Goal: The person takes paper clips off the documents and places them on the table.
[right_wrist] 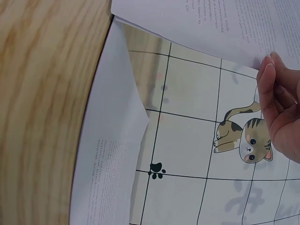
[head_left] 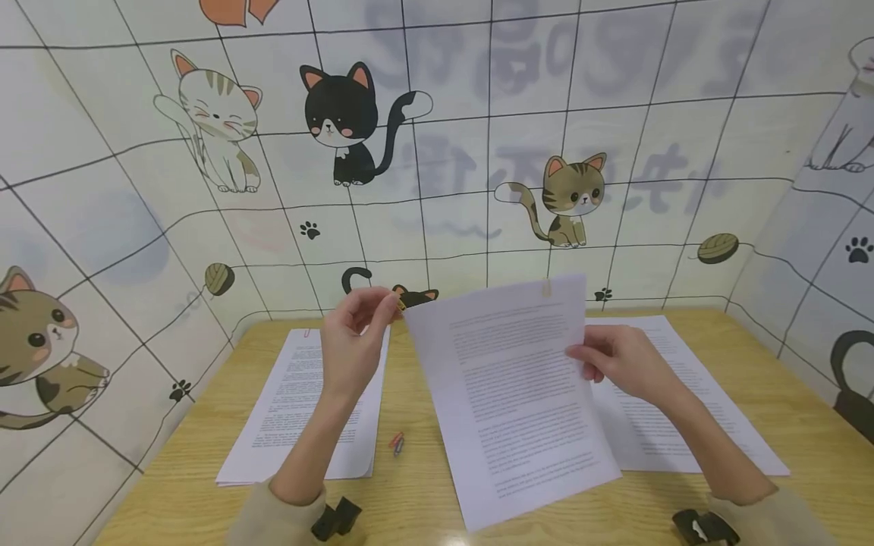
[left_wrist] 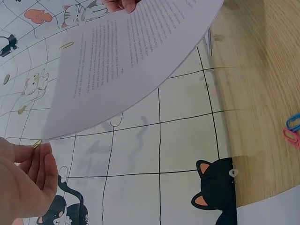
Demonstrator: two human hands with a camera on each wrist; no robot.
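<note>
A few printed sheets (head_left: 519, 402) are raised above the table, tilted, text side toward me. My right hand (head_left: 624, 362) pinches their right edge between thumb and fingers. At the upper left corner, my left hand (head_left: 351, 345) pinches a small gold paper clip (left_wrist: 37, 144), its end right at the corner of the paper. Another gold paper clip (left_wrist: 68, 45) sits on the top edge, nearer the right corner. Behind the raised sheets, a second pile of printed paper (head_left: 690, 425) lies on the right of the table, partly hidden.
On the left lies a stack of printed sheets (head_left: 287, 409) with a pinkish paper clip (head_left: 306, 333) on its top edge. Loose pink (left_wrist: 291, 138) and blue (left_wrist: 294, 122) paper clips rest on the wooden table (head_left: 416, 493). A cat-patterned wall covering (head_left: 451, 250) stands behind the table.
</note>
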